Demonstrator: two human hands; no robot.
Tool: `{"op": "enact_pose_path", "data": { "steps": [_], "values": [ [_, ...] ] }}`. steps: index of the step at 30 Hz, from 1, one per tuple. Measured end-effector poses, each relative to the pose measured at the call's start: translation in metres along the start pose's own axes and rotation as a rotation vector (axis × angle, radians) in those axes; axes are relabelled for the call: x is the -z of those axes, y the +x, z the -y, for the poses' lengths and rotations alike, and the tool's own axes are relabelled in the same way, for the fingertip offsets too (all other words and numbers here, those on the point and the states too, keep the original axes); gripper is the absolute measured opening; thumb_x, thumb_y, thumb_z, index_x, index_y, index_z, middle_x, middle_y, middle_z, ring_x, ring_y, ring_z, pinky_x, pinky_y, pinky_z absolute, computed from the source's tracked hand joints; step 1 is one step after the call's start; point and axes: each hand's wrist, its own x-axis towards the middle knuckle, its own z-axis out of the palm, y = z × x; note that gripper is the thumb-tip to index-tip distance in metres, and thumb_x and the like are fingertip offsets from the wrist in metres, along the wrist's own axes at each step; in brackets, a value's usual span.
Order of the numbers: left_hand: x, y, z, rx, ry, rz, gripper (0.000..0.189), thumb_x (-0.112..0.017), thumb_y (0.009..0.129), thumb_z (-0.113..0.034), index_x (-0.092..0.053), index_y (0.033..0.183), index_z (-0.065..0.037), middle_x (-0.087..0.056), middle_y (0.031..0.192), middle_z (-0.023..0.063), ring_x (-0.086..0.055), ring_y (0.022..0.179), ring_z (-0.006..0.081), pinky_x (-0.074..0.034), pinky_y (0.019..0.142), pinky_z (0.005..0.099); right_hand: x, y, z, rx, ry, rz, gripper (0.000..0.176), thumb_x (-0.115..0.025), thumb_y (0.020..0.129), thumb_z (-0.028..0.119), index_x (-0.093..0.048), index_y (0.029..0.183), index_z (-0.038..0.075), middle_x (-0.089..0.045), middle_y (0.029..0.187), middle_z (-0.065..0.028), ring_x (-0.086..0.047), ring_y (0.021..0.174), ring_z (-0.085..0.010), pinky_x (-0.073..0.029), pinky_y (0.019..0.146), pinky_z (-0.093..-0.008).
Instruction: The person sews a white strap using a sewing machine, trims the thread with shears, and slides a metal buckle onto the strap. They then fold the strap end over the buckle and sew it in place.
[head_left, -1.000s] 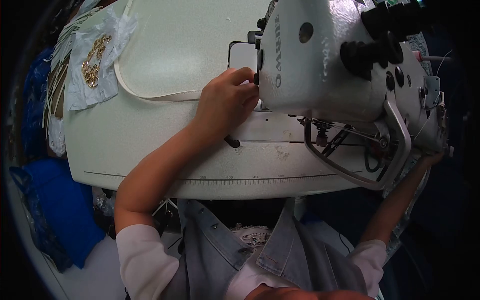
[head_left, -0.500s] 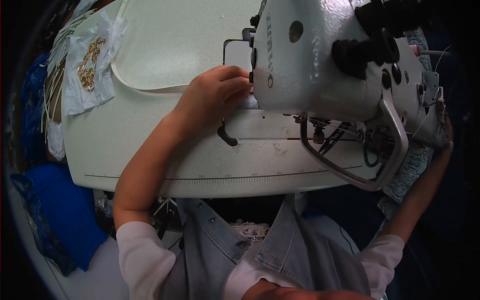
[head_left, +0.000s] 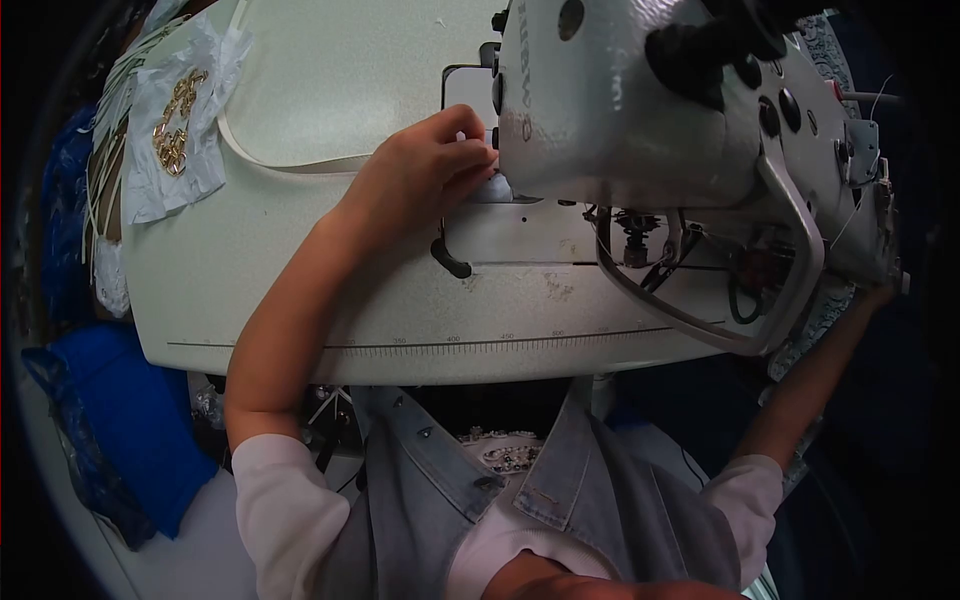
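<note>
Head view: our left hand (head_left: pixel 425 160) pinches narrow beside the machine (head_left: pixel 610 125), maybe steadying the strap (head_left: pixel 300 168) left of its fingers. Our right hand's (head_left: pixel 877 297) hold, we can't tell.

Gold chain (head_left: pixel 172 158) on white sheet (head_left: pixel 204 172), blue material (head_left: pixel 135 420)

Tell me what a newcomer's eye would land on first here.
Probably the bulky pale sewing machine, filling the upper right of the view. Next, perhaps, the left-hand grip by its left end, where a cream strip curves out from behind the fingers. Then the gold chain on a crumpled white sheet, at upper left.
</note>
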Motion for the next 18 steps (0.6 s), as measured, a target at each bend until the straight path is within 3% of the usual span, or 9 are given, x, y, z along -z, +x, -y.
{"op": "enact_pose_path", "data": {
  "steps": [3, 5, 6, 12, 14, 18],
  "values": [
    [0.0, 0.0, 0.0, -0.017, 0.0, -0.012, 0.006, -0.065, 0.084, -0.011, -0.064, 0.085, -0.005, -0.056, 0.088, 0.0046, -0.062, 0.069, 0.0203, -0.052, 0.064, 0.0319, 0.01, -0.021, 0.017, -0.077, 0.42, 0.609, 0.04, -0.041, 0.093, 0.018, -0.049, 0.123, -0.006, -0.051, 0.125, -0.0233, -0.053, 0.111, -0.0375, -0.043, 0.097, -0.0487],
    [0.001, 0.0, -0.001, -0.005, -0.015, -0.011, 0.007, -0.065, 0.084, -0.012, -0.064, 0.085, -0.006, -0.056, 0.088, 0.0047, -0.062, 0.069, 0.0204, -0.052, 0.064, 0.0319, -0.007, -0.028, 0.019, -0.104, 0.561, 0.817, 0.04, -0.041, 0.093, 0.018, -0.049, 0.123, -0.006, -0.051, 0.125, -0.0236, -0.053, 0.111, -0.0377, -0.043, 0.097, -0.0488],
    [0.002, 0.0, 0.0, -0.005, -0.013, -0.011, 0.007, -0.065, 0.084, -0.012, -0.064, 0.085, -0.006, -0.056, 0.088, 0.0047, -0.062, 0.069, 0.0204, -0.052, 0.064, 0.0319, -0.01, -0.023, 0.018, -0.109, 0.579, 0.816, 0.039, -0.041, 0.092, 0.018, -0.05, 0.122, -0.006, -0.052, 0.125, -0.023, -0.053, 0.111, -0.0373, -0.043, 0.097, -0.0485],
    [-0.002, 0.0, 0.005, -0.036, 0.025, 0.01, 0.008, -0.064, 0.085, -0.014, -0.064, 0.085, -0.006, -0.056, 0.088, 0.0048, -0.062, 0.069, 0.0207, -0.052, 0.064, 0.0326, 0.081, 0.071, -0.037, 0.14, -0.024, 0.055, 0.038, -0.043, 0.091, 0.02, -0.053, 0.12, -0.002, -0.055, 0.122, -0.0196, -0.055, 0.109, -0.0349, -0.044, 0.095, -0.0465],
    [-0.002, 0.0, 0.006, -0.049, 0.043, 0.008, 0.009, -0.063, 0.086, -0.014, -0.064, 0.085, -0.006, -0.056, 0.088, 0.0047, -0.062, 0.069, 0.0208, -0.052, 0.064, 0.0329, 0.101, 0.091, -0.059, 0.186, -0.15, -0.05, 0.038, -0.044, 0.091, 0.021, -0.055, 0.119, -0.001, -0.056, 0.121, -0.0185, -0.056, 0.108, -0.0341, -0.044, 0.095, -0.0459],
    [0.0, 0.0, 0.003, 0.029, 0.011, 0.069, 0.01, -0.062, 0.087, -0.016, -0.064, 0.085, -0.006, -0.055, 0.088, 0.0046, -0.061, 0.069, 0.0211, -0.051, 0.064, 0.0335, 0.126, 0.119, -0.083, 0.284, -0.282, -0.07, 0.037, -0.045, 0.09, 0.022, -0.057, 0.118, 0.001, -0.058, 0.119, -0.0162, -0.057, 0.107, -0.0325, -0.045, 0.094, -0.0446]
  ]
}}
